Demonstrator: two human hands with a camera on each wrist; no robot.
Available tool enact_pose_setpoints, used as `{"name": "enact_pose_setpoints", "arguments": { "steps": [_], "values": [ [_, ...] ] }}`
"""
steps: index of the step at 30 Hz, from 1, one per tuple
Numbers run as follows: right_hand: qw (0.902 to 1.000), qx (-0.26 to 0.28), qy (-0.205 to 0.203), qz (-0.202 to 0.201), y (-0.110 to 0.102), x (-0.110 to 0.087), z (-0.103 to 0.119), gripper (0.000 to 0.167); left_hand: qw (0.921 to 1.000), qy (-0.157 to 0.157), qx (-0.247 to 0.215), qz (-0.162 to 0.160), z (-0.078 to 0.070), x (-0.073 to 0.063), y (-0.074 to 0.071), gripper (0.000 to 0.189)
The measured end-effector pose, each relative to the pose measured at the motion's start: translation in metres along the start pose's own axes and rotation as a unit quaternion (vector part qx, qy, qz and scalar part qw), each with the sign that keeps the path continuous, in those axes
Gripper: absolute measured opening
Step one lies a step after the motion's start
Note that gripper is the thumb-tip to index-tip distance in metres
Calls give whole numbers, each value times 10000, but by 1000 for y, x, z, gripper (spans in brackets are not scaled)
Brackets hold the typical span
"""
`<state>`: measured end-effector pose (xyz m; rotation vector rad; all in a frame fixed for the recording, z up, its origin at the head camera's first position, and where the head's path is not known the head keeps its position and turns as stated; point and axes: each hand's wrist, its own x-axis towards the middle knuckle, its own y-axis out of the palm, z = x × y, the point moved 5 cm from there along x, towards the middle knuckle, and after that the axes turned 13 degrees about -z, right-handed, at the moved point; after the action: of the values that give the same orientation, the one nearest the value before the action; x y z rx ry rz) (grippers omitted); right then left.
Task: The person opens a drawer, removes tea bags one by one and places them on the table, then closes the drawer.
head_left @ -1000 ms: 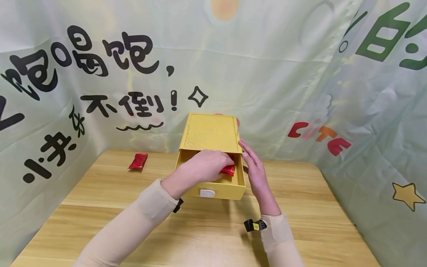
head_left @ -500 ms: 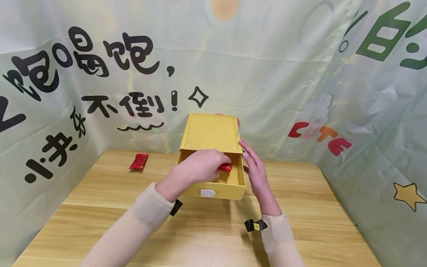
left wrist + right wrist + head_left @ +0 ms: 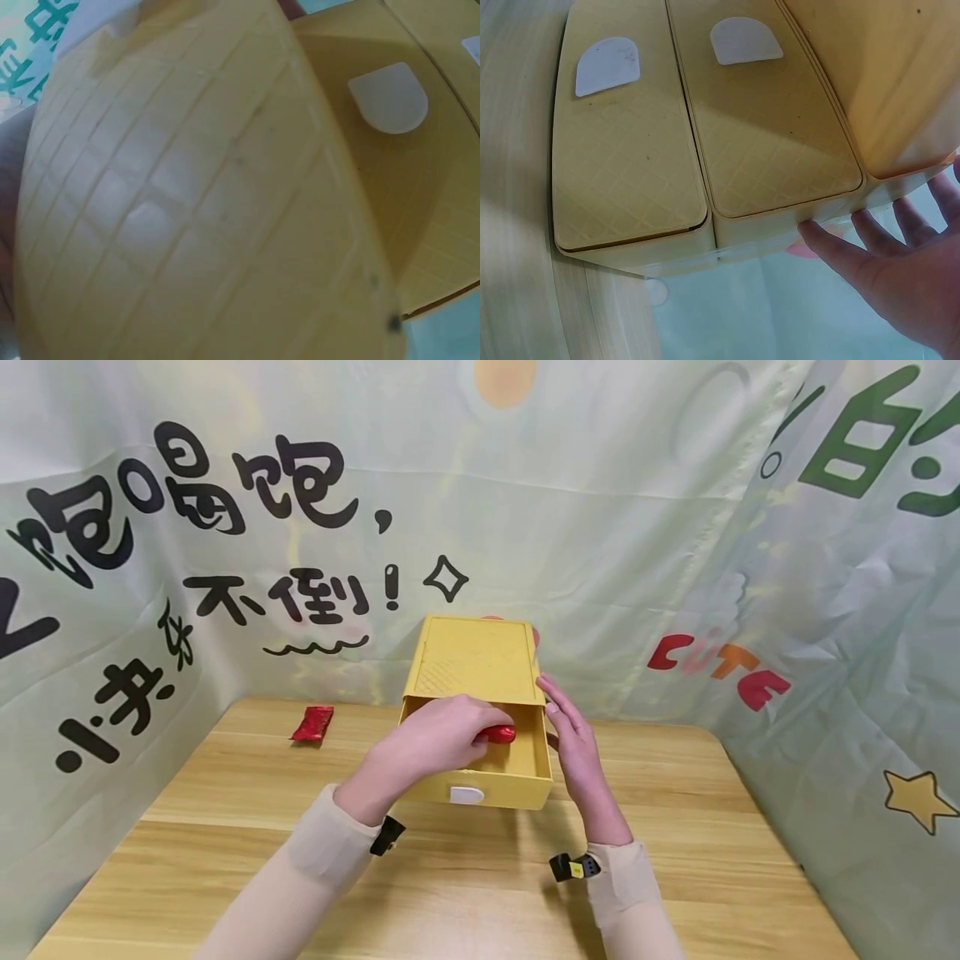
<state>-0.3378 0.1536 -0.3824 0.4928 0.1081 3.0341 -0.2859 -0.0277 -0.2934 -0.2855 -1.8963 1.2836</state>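
Note:
A yellow drawer cabinet point(image 3: 480, 652) stands at the back of the table, its top drawer point(image 3: 532, 789) pulled out toward me. Reaching in over the drawer's front, my left hand point(image 3: 442, 735) grips a small red shiny packet point(image 3: 500, 733), whose end pokes out past the fingers. The drawer front point(image 3: 180, 187) fills most of the left wrist view and hides that hand there. My right hand point(image 3: 576, 752) lies along the cabinet's right side with fingers straight. In the right wrist view its fingertips touch the side wall beside the lower drawers point(image 3: 772, 127).
Another red packet point(image 3: 312, 724) lies on the wooden table point(image 3: 465, 893) at the back left. Printed cloth point(image 3: 600, 543) hangs behind and along both sides. The lower drawers are shut and carry white pull tabs point(image 3: 607, 66).
Inside the drawer, my left hand has drawn back leftward with the red packet, away from the drawer's right wall. The right hand keeps its place on the cabinet's side.

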Motion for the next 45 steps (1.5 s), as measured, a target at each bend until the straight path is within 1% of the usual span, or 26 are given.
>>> {"name": "enact_pose_setpoints", "arguments": {
  "steps": [5, 9, 18, 21, 23, 27, 33, 40, 45],
  "values": [
    [10000, -55, -5, -11, 0, 0, 0, 45, 9995, 103, -191, -247, 0, -7, -8, 33],
    [9999, -115, -30, -20, 0, 1, 0, 45, 9985, 204, -244, -439, -1, -13, -15, 34],
    [10000, -81, -12, -29, 1, 2, -1, 45, 9960, 174, -539, -687, -2, -27, -27, 33],
    [9999, -97, -13, -37, 1, 2, -1, 46, 9948, 160, -608, -802, -2, -34, -31, 35],
    [9999, -101, -21, -42, 1, 2, -1, 46, 9939, 194, -609, -897, -3, -38, -32, 37],
    [9999, -99, -43, -40, 0, 1, -1, 46, 9902, 359, -601, -1208, -5, -47, -34, 42],
    [10000, -69, -55, -40, 0, 1, -1, 46, 9807, 761, -562, -1709, -6, -59, -35, 49],
    [10000, -51, -75, -36, 0, 2, 0, 46, 9619, 1265, -375, -2395, -8, -72, -40, 53],
    [9999, -48, -85, -26, 0, 1, 0, 46, 9496, 1460, -209, -2764, -6, -79, -43, 56]
  ]
}}
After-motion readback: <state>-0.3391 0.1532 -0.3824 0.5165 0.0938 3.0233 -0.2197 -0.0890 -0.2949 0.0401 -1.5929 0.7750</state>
